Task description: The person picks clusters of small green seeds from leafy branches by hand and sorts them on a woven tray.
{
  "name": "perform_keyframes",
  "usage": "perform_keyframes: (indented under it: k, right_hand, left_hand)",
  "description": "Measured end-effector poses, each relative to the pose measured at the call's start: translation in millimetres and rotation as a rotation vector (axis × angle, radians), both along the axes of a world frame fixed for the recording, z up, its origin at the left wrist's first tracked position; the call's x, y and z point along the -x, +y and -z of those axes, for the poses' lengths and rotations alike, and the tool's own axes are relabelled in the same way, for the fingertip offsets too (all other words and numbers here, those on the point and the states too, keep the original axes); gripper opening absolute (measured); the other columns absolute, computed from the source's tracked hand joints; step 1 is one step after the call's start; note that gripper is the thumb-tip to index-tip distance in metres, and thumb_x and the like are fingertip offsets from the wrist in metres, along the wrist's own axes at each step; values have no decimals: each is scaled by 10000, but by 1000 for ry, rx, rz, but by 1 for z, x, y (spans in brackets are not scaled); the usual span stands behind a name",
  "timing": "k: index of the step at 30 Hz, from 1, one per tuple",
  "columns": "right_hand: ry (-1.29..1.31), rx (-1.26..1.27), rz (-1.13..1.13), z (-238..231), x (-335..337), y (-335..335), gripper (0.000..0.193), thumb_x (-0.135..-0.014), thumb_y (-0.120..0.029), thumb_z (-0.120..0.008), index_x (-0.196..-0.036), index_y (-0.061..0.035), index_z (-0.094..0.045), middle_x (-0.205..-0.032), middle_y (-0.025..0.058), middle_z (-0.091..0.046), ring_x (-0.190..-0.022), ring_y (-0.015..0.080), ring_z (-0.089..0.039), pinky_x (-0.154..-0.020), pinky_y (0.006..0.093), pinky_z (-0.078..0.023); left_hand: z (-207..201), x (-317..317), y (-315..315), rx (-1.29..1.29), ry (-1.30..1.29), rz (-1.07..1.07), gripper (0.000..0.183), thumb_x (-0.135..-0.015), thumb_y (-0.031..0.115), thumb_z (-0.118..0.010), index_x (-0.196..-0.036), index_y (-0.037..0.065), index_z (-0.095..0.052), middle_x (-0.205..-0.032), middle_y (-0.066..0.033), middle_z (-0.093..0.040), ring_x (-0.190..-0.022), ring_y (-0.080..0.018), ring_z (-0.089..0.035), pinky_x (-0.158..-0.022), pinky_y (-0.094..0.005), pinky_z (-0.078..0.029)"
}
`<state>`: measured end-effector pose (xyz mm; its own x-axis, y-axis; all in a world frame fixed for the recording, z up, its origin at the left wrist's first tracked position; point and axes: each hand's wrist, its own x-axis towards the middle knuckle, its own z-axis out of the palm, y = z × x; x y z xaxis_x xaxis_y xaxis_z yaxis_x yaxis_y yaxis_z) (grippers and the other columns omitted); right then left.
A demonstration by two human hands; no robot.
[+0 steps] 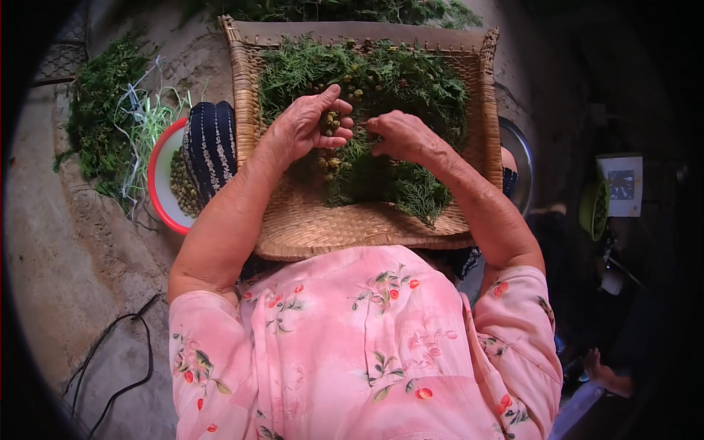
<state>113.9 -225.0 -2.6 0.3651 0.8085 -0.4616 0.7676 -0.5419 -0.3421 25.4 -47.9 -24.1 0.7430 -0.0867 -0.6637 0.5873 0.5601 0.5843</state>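
Note:
A flat woven basket rests across my lap, heaped with green, scale-leaved conifer sprigs that look like cypress or arborvitae. Small round green-brown cones sit among the leaves. Over the middle of the heap, my left hand is turned palm up with curled fingers, cupping several small cones. Just to its right, my right hand is back up, its thumb and fingers drawn together low over the sprigs. Whatever lies between those fingertips is hidden.
Left of my knee stands a red-rimmed white basin with many cones inside. Beyond it lie pale plastic strips and more cut greenery. A metal basin is partly visible at right. A black cable crosses the floor. A green container stands farther right.

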Motion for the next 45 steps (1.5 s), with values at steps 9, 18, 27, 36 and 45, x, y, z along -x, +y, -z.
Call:
perform_keyframes:
  k: [9, 18, 27, 36, 45]
  right_hand:
    - [-6, -217, 119, -2, -11, 1, 146, -710, -82, -630, -826, -15, -570, -789, 140, -609, -795, 320, -601, -663, 410, -484]
    - [-86, -68, 64, -1, -10, 0, 230, -719, -122, -642, -920, -36, -572, -804, 127, -623, -765, 302, -615, -640, 382, -498]
    - [584, -489, 512, -15, 0, 9, 197, -875, -127, -568, -1043, -25, -573, -778, 10, -614, -680, 61, -576, -563, 224, -491]
    - [796, -174, 301, 29, 11, 3, 298, -866, -143, -555, -1142, -29, -558, -967, 79, -619, -851, 162, -592, -682, 304, -527]
    - [-148, -385, 142, 11, 5, 3, 146, -788, -88, -595, -928, -45, -600, -841, 114, -603, -787, 302, -599, -675, 375, -488]
  left_hand:
    - [-1, 1, -1, -85, 12, -17, 480, -877, 447, -505, -1035, -5, -542, -822, -90, -579, -655, -166, -606, -568, -294, -565]
    - [-1, 1, -2, -102, 1, -24, 452, -888, 417, -509, -1020, -15, -543, -810, -97, -588, -646, -158, -606, -551, -289, -562]
    - [-5, 0, 1, -15, 6, -47, 428, -881, 424, -517, -970, 8, -562, -798, -91, -603, -629, -151, -616, -501, -261, -542]
    - [-2, 0, 5, -121, 10, -202, 353, -870, 381, -564, -930, 33, -577, -761, -54, -608, -578, -121, -605, -432, -213, -501]
    - [-4, 1, 7, -114, 1, -196, 345, -878, 358, -559, -968, 26, -566, -773, -60, -606, -590, -114, -603, -429, -203, -499]
